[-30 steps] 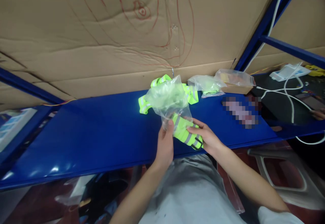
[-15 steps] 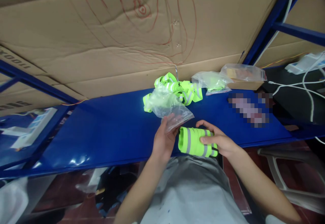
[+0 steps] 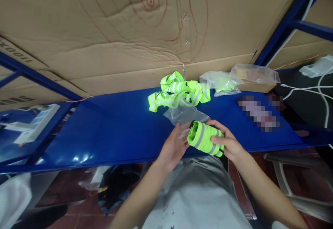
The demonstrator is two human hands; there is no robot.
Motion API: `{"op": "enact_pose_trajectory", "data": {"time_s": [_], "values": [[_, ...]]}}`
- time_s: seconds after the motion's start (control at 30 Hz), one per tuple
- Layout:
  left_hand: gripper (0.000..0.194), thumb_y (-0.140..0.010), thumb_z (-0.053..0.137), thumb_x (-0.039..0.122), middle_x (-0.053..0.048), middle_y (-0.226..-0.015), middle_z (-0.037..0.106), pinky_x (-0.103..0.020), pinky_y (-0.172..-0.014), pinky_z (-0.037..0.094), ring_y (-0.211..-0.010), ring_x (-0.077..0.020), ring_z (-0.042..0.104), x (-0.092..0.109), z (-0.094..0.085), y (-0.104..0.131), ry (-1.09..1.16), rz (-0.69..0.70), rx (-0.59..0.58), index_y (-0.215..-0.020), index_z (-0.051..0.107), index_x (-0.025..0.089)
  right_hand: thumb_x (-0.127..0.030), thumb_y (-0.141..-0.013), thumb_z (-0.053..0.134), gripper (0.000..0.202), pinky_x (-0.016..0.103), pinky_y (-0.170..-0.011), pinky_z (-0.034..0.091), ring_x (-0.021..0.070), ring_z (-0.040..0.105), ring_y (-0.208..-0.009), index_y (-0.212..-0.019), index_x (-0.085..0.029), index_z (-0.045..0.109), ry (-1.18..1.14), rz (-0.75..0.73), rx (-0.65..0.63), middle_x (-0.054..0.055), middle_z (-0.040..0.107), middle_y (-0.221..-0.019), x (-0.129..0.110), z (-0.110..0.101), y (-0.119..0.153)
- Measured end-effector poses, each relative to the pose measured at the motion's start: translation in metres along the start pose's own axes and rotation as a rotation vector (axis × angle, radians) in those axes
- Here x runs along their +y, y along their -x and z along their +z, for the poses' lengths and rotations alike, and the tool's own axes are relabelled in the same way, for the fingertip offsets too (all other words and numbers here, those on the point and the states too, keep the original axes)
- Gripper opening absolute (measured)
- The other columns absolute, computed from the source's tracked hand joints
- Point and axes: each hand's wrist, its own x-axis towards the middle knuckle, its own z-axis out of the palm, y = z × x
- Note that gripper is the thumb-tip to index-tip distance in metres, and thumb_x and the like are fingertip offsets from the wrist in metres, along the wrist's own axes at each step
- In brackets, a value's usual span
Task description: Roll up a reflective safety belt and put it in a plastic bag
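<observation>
A rolled yellow-green strap bundle with grey reflective bands (image 3: 205, 139) is gripped by my right hand (image 3: 229, 144), thumb on its near side. My left hand (image 3: 173, 147) is at the left end of the roll, its fingers around the edge of a clear plastic bag (image 3: 183, 113). The bag lies over the blue table (image 3: 111, 128), its mouth close to the roll. Behind the bag, loose yellow-green reflective straps (image 3: 179, 90) are heaped against the cardboard.
A clear bag with yellow-green material (image 3: 223, 83) and a small cardboard box under a plastic bag (image 3: 262, 83) stand at the back right. Cardboard sheets (image 3: 117, 55) wall the back. Blue frame posts (image 3: 281, 24) and white cables flank the table.
The roll has tilted, its left end now raised and brought against the bag's edge. The bag has flattened and shifted right, uncovering more of the loose straps. The camera view has shifted slightly.
</observation>
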Motion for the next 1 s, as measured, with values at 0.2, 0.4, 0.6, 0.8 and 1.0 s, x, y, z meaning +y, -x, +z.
{"op": "enact_pose_trajectory", "data": {"time_s": [0.2, 0.4, 0.6, 0.8, 1.0], "values": [[0.058, -0.098, 0.049, 0.067, -0.008, -0.078, 0.073, -0.028, -0.053, 0.046, -0.054, -0.0164, 0.061, 0.025, -0.028, 0.052, -0.954, -0.077, -0.038, -0.101, 0.073, 0.014, -0.028, -0.058, 0.097, 0.059, 0.029, -0.067, 0.062, 0.0187, 0.075, -0.074, -0.111, -0.026, 0.073, 0.039, 0.058, 0.064, 0.000, 0.078, -0.094, 0.001, -0.011, 0.011], [0.045, -0.091, 0.071, 0.041, -0.017, -0.124, 0.070, -0.047, -0.094, 0.052, -0.114, -0.0345, 0.065, -0.001, 0.001, 0.025, -1.828, 0.984, 0.253, -0.128, 0.065, 0.016, -0.044, -0.060, 0.093, 0.060, 0.038, -0.073, 0.065, 0.0277, 0.079, -0.081, -0.114, -0.026, 0.074, 0.055, -0.068, 0.147, 0.007, 0.082, -0.101, 0.002, -0.037, 0.029], [0.023, -0.100, 0.057, 0.026, -0.011, -0.110, 0.074, -0.044, -0.087, 0.055, -0.100, -0.0299, 0.071, -0.014, 0.005, -0.011, -1.921, 0.724, 0.161, -0.115, 0.072, 0.017, -0.044, -0.076, 0.086, 0.045, 0.031, -0.057, 0.063, 0.0235, 0.077, -0.069, -0.114, -0.025, 0.071, 0.546, -0.432, 0.241, 0.006, 0.081, -0.093, -0.003, -0.033, 0.056], [0.031, -0.092, 0.058, 0.017, -0.005, -0.113, 0.079, -0.032, -0.085, 0.053, -0.103, -0.0251, 0.073, 0.021, -0.002, -0.001, -1.434, 0.435, -0.190, -0.117, 0.076, 0.022, -0.014, -0.085, 0.078, 0.025, 0.040, -0.090, 0.068, 0.0274, 0.078, -0.109, -0.107, -0.025, 0.075, 1.480, -1.443, -0.154, 0.007, 0.082, -0.107, -0.016, 0.004, 0.050], [0.038, -0.103, 0.047, 0.037, -0.005, -0.085, 0.076, -0.025, -0.067, 0.051, -0.076, -0.0185, 0.069, 0.035, -0.020, -0.015, -1.146, 0.278, -0.290, -0.100, 0.077, 0.014, -0.025, -0.089, 0.078, 0.015, 0.041, -0.100, 0.064, 0.0267, 0.077, -0.110, -0.102, -0.019, 0.076, 1.843, -1.713, -0.580, 0.011, 0.082, -0.108, -0.032, 0.005, 0.024]]}}
